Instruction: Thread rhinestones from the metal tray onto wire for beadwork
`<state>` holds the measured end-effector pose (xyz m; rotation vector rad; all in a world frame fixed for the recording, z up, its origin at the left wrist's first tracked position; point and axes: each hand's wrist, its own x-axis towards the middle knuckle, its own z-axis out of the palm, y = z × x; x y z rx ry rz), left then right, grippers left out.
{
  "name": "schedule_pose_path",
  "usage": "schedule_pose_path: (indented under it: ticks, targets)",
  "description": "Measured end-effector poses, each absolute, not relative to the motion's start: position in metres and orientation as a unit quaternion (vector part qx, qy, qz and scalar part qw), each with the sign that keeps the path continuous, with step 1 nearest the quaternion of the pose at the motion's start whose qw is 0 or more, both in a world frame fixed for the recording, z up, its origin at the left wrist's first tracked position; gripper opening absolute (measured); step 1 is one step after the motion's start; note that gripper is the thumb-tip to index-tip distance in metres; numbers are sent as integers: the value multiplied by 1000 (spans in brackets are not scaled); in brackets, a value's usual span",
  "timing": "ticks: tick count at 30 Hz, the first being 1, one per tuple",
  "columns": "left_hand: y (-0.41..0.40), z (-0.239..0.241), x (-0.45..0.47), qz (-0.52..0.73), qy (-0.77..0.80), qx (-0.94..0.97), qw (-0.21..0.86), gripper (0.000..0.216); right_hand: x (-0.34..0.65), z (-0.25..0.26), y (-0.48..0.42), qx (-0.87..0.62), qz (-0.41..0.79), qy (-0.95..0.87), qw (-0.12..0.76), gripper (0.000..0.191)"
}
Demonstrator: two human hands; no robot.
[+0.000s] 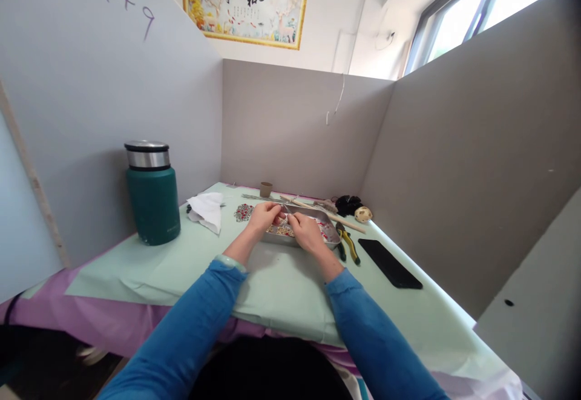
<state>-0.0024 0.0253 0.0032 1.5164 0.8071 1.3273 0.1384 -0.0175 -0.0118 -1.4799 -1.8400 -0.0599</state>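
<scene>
Both hands are close together above a shallow metal tray [336, 238] that holds small gold, red and white pieces. My left hand [264, 215] has its fingers pinched at the tray's left side; whatever sits between them is too small to name. Fingers of my right hand [306, 229] are also closed, around a thin, pointed item [285, 209] that looks like metal. Its kind cannot be made out. Left of the tray lies a pile of small red and silver pieces [244, 212].
Yellow-and-black pliers [349, 244] lie right of the tray, beside a black phone-like slab [389, 263]. A green flask [153, 194] and white tissue [206, 211] are at left. Behind the tray are a small brown cup [266, 189], a wooden stick [349, 224] and a black bundle [348, 205].
</scene>
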Motion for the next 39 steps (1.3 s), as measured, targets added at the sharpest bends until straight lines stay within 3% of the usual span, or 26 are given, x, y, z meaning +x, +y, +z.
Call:
schedule_pose_path:
  ticks: [29,34,39]
  targets:
    - [24,6,-6,533,313,614,492,20,139,-9,-21,-589,-94,-735,323,39]
    - [26,6,-9,549,348,614,446,30,139,-10,-24,-595,-113,-742,288,37]
    - [31,5,-12,543,375,642,390,24,138,-10,-26,-580,-134,-758,267,35]
